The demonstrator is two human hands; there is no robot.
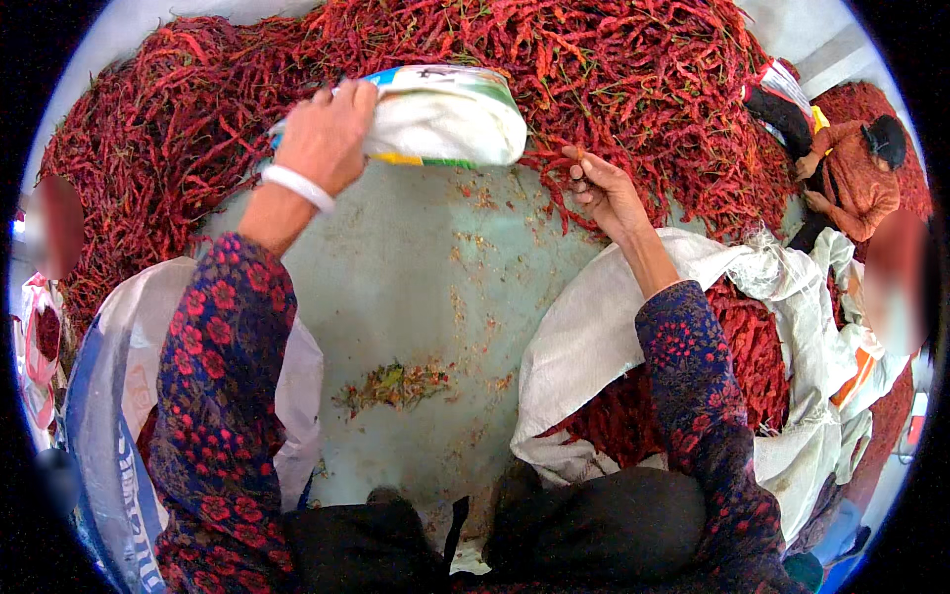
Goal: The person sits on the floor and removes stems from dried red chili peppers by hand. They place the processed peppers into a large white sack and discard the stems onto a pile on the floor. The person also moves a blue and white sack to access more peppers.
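My left hand (326, 137) grips one end of a rolled or folded white woven sack (453, 122) with blue, green and yellow print. The sack is held at the near edge of a large heap of dried red chillies (623, 67). To its right, my right hand (605, 185) is at the heap's edge with its fingers curled, close to a few loose chillies (555, 197). Whether a chilli is pinched at the fingertips is not clear. Beneath both hands lies a pale grey-green floor (378, 282).
An open white sack of red chillies (749, 349) stands by my right arm. Another white and blue sack (111, 371) stands by my left. A small pile of stems and scraps (401, 384) lies on the floor. A co-worker (861, 178) sits at the far right beside the heap.
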